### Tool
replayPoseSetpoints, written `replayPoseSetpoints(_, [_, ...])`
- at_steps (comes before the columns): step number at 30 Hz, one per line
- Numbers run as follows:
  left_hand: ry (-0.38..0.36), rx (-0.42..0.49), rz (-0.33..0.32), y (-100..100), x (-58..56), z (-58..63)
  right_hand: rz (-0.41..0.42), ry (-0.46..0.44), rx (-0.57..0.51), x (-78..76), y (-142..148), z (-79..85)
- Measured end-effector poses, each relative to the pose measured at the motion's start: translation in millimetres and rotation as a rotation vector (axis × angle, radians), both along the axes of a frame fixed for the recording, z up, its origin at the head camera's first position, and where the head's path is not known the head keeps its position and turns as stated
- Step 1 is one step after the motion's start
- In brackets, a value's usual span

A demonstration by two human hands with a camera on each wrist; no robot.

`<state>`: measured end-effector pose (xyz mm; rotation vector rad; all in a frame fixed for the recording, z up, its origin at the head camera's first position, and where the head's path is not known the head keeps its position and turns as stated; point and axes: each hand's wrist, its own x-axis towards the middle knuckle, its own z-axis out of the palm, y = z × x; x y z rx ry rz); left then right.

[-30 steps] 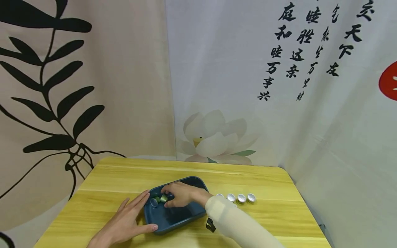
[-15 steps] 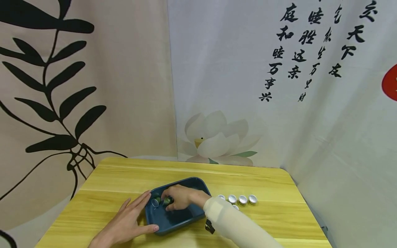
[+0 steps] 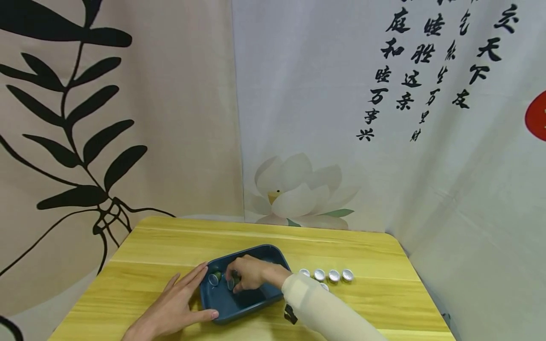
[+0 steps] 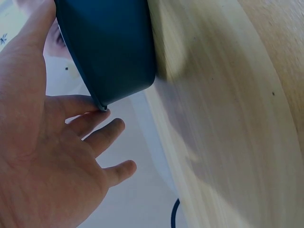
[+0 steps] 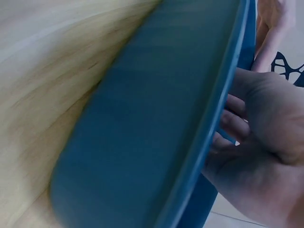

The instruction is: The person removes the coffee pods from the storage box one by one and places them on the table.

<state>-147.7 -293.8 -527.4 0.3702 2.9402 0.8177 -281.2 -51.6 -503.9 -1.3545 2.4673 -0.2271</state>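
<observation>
A dark blue rectangular tray (image 3: pixel 226 304) sits on the wooden table. My left hand (image 3: pixel 175 300) spans its left end, fingertips at the far corner and thumb at the near corner. In the left wrist view, the left hand's fingers (image 4: pixel 107 137) are spread, one reaching the tray's rim. My right hand (image 3: pixel 251 272) reaches inside the tray and pinches a small round container (image 3: pixel 231 284) with something green in it, partly hidden by the fingers. Just left of it lies a similar clear-ended container (image 3: pixel 214 278). The right wrist view shows the tray wall hiding the fingertips.
Several small round containers with silvery tops (image 3: pixel 334 276) stand on the table right of the tray, some partly behind the right sleeve (image 3: pixel 324 303). The wooden table (image 3: pixel 384 284) meets a printed curtain (image 3: pixel 192 118) at its far edge.
My right hand has shifted slightly right inside the tray with its container, which has turned so its round end shows more. The left hand stays at the tray's left end.
</observation>
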Motion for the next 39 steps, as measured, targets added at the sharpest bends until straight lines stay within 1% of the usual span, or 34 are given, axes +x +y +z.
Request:
replayPoseSetpoints(3, [0.001, 0.003, -0.001, -0.2, -0.3, -0.2, -0.007, -0.003, -0.012, 0.1, 1.5, -1.9])
replayPoseSetpoints(9, [0.01, -0.01, 0.001, 0.1, 0.1, -0.3, 0.014, -0.005, -0.031, 0.2, 4.5, -2.7])
replayPoseSetpoints(13, [0.016, -0.018, -0.001, 0.5, 0.7, 0.0, 0.031, -0.016, -0.049, 2.0, 8.2, 1.1])
replayPoseSetpoints(18, [0.01, -0.017, 0.0, 0.5, 0.9, 0.3, 0.02, -0.039, -0.097, 5.4, 14.8, 7.2])
replayPoseSetpoints(21, [0.003, -0.021, 0.002, 0.4, 0.5, 0.3, 0.003, -0.076, -0.146, 6.8, 20.4, 11.0])
replayPoseSetpoints(26, [-0.013, -0.029, 0.01, 1.6, 0.3, 0.8, -0.023, -0.112, -0.214, 7.3, 31.7, 14.3])
replayPoseSetpoints(30, [-0.003, -0.04, 0.018, 2.8, 1.0, 1.2, -0.049, -0.141, -0.262, 7.9, 41.4, 18.5])
replayPoseSetpoints(34, [0.027, -0.044, 0.016, 3.6, 1.9, 0.6, -0.093, -0.216, -0.334, 10.1, 51.7, 22.5])
replayPoseSetpoints(39, [0.031, -0.053, 0.016, 4.6, 1.9, 0.5, -0.134, -0.309, -0.422, 13.0, 63.6, 24.0])
